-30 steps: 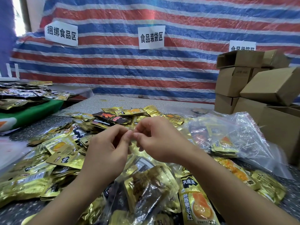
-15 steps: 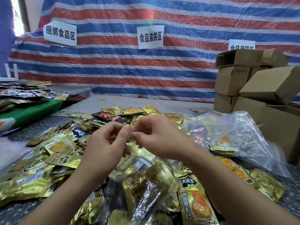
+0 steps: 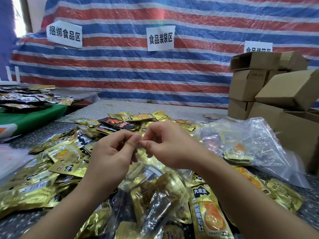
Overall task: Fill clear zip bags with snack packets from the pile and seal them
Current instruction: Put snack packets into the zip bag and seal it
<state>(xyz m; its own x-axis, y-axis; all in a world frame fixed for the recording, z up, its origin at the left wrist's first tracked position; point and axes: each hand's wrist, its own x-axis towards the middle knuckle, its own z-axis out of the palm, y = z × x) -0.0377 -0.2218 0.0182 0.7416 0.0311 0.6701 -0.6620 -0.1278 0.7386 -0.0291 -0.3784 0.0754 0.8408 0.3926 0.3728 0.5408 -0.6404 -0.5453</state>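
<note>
Zip bag, part-filled and lying over the packet pile at the table's near edge, appears thin, limp and slippery; left hand and right hand pinch its top strip, the sound hold.

We see a striped tarp behind the table, red, blue and white. Three paper signs with Chinese print hang on it, the right one partly hidden by stacked boxes. Far left, a green surface carries dark packets, with a bright window above
</note>
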